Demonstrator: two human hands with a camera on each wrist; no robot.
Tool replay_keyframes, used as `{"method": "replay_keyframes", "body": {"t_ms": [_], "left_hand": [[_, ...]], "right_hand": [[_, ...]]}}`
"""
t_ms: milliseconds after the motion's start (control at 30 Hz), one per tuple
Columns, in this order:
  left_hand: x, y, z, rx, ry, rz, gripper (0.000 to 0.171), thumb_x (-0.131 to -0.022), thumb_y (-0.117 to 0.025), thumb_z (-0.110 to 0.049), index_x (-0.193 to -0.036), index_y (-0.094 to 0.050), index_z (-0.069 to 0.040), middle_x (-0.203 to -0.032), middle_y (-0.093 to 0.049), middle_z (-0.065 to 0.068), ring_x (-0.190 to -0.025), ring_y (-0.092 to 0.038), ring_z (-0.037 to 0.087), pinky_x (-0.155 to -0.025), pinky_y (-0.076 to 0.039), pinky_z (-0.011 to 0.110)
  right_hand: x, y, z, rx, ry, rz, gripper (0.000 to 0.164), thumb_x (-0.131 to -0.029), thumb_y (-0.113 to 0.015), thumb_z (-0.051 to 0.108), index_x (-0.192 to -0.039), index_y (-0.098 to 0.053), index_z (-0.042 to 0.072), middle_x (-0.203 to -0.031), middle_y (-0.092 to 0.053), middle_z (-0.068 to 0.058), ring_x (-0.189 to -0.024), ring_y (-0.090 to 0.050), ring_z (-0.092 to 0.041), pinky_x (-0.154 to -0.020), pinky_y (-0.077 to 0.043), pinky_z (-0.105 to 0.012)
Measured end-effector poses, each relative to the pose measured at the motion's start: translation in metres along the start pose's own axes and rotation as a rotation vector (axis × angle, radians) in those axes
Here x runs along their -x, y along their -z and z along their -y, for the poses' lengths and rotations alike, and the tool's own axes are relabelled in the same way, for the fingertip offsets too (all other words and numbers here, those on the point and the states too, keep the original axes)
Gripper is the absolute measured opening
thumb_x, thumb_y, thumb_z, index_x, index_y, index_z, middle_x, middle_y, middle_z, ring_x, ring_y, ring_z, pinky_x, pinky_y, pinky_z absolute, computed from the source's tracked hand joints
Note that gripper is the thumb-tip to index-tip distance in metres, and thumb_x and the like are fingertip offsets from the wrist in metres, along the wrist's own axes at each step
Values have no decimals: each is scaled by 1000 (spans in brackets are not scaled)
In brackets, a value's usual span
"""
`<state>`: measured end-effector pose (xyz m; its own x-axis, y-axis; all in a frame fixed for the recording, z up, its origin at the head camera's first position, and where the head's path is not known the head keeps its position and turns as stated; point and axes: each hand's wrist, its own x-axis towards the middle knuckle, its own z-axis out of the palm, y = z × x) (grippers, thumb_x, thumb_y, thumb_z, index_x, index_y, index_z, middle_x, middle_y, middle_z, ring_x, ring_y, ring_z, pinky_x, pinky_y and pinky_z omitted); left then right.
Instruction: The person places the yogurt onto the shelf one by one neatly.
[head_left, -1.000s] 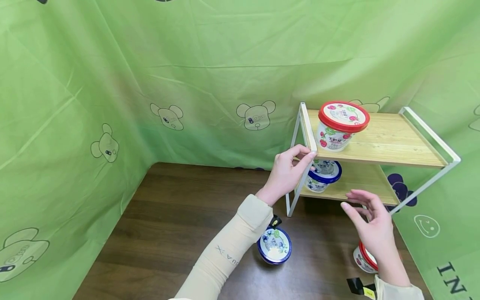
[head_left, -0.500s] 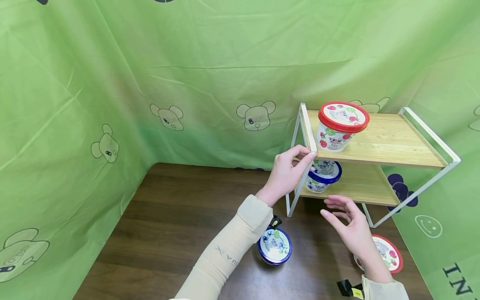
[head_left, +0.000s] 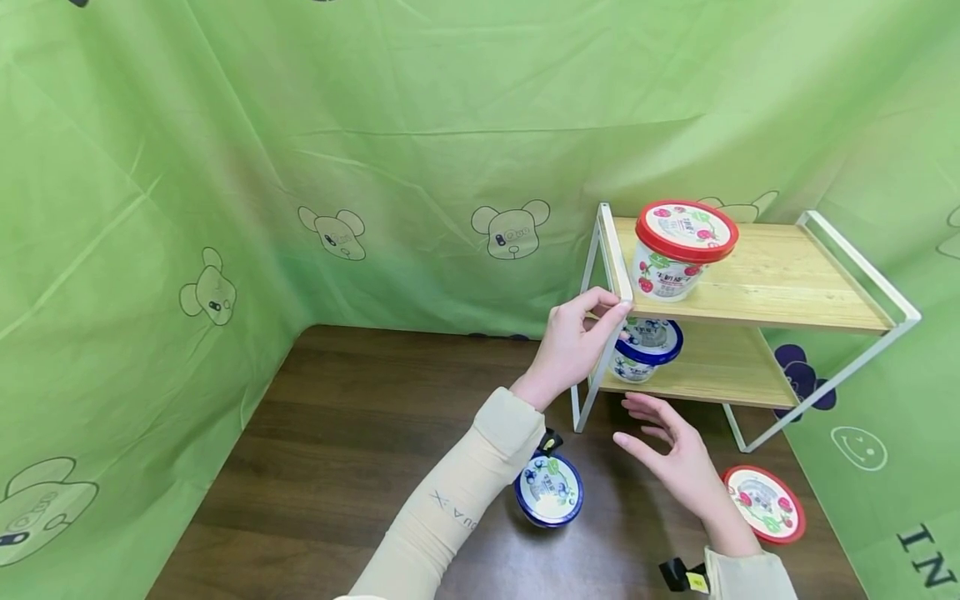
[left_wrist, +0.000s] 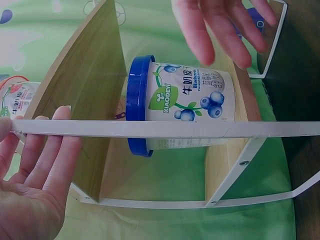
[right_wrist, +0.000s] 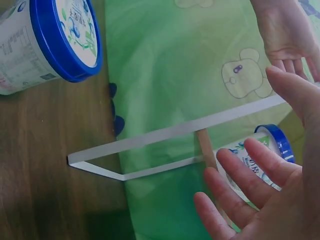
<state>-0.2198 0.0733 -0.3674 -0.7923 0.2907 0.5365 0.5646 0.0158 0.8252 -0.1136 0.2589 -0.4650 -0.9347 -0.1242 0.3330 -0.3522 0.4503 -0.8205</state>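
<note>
At the front left corner of a two-tier shelf rack [head_left: 772, 283], my left hand [head_left: 573, 342] pinches the white metal frame [left_wrist: 175, 128] between thumb and fingers. Lower and to the right, my right hand [head_left: 675, 454] is held with fingers spread apart and holds nothing, just in front of the lower board. A blueberry tub with a blue lid [head_left: 648, 340] stands on that board at its left end; the right wrist view shows the right fingers [right_wrist: 235, 180] overlapping it. On the top board, also at the left, stands a red-lidded tub [head_left: 670, 275] with berry prints.
Another blue-lidded tub [head_left: 549, 492] stands on the dark wooden table [head_left: 360, 458], just right of the left forearm. Beyond the right wrist is a second red-lidded tub [head_left: 765, 504], partly hidden by the arm. A green printed cloth [head_left: 420, 167] hangs behind and at the sides.
My right hand has moved left and slightly down along the front of the rack, uncovering more of the red lid on the table. The left hand has kept its hold on the frame.
</note>
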Motion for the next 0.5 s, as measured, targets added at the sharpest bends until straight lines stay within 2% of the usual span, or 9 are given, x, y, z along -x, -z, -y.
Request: {"method": "replay_keyframes", "body": {"t_ms": [233,500], "left_hand": [[-1,0,0,27,11,11,19,-106,-58,-24,-108,-68,-7,-97,-70,13,-76,-73,19,-72,-57,21],[1,0,-1,7,9,0,18,-106,-59,-23,-108,-69,-8,-96,-71,7,-76,-72,16,-73,-56,21]], "right_hand": [[-2,-9,-3,-15,-8,72,59,-90,-80,8,-143,-54,12,-139,-59,-6,-125,-54,-14,-96,-45,-18],[-4,-21,-5,-9,11,119,62,-87,-83,12,-142,-54,6,-139,-58,-10,-127,-53,-25,-99,-46,-23]]}}
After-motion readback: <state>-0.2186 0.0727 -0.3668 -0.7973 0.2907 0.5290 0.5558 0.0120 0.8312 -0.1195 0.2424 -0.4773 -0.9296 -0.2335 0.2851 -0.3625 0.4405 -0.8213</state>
